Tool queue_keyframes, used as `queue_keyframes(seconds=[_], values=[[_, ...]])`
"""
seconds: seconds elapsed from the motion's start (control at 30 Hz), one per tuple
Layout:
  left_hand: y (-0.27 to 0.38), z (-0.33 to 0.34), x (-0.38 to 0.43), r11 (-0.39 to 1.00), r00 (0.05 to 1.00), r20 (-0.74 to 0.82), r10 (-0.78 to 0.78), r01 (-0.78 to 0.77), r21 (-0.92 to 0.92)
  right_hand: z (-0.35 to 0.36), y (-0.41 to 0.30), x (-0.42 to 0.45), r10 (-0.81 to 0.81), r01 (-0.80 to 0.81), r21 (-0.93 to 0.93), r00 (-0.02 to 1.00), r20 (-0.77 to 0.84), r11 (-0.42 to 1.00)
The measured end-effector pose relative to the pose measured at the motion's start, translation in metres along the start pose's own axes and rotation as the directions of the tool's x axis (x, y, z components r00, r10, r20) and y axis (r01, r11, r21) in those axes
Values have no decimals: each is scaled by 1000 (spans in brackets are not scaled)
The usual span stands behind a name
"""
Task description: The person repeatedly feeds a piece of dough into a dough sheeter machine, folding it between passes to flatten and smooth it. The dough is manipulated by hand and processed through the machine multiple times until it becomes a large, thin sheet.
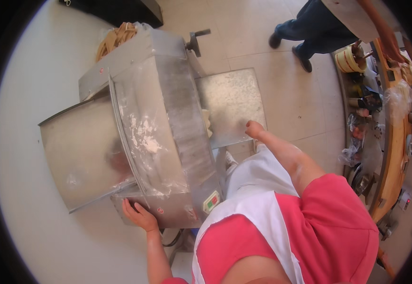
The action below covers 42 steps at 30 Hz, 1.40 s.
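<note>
A stainless-steel dough sheeter (pixel 177 120) stands before me, its top dusted with flour. My left hand (pixel 140 216) rests with fingers apart against the machine's near side panel, close to the sloping metal tray (pixel 82 152). Over the near edge of the lower metal tray (pixel 232 103) is my right hand (pixel 254 129), fingers curled; whether it holds anything cannot be told. Pale dough (pixel 206 123) shows at the machine's edge above that tray. A green and red switch (pixel 211 202) sits on the near end, and a crank handle (pixel 196 42) on the far end.
Another person (pixel 316 26) stands at the upper right, hands over a wooden worktable (pixel 392 152). Under it are a bucket (pixel 349 59), plastic bags and a metal bowl (pixel 362 181). A white wall (pixel 21 117) lies at left. A black object (pixel 121 10) stands beyond the machine.
</note>
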<state>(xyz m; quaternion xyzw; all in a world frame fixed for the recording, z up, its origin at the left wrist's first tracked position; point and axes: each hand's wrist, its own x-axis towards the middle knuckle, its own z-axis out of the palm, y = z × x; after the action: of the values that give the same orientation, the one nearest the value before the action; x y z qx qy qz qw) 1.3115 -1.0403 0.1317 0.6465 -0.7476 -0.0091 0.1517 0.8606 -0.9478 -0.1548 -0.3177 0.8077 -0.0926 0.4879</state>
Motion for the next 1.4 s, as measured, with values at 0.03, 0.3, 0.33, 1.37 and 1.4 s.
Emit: queue_keyframes(seconds=[0.03,0.3,0.33,1.37,1.4], values=[[0,-1,-3,1000,1000,8,-20,20,-1,6,-9,13,17,-18,18,1000,10,1000],[7,-2,-7,998,1000,22,-23,22,51,130,-75,98,150,-34,589,977,-151,808],[10,-2,-5,999,999,34,-30,29,43,135,-72,105,159,-93,603,986,-57,792],[2,1,-10,997,996,52,-70,71,-13,34,-85,44,-462,447,-143,882,-97,883],[2,1,-13,997,996,56,-74,73,32,28,-77,38,-598,522,-395,797,-91,756]])
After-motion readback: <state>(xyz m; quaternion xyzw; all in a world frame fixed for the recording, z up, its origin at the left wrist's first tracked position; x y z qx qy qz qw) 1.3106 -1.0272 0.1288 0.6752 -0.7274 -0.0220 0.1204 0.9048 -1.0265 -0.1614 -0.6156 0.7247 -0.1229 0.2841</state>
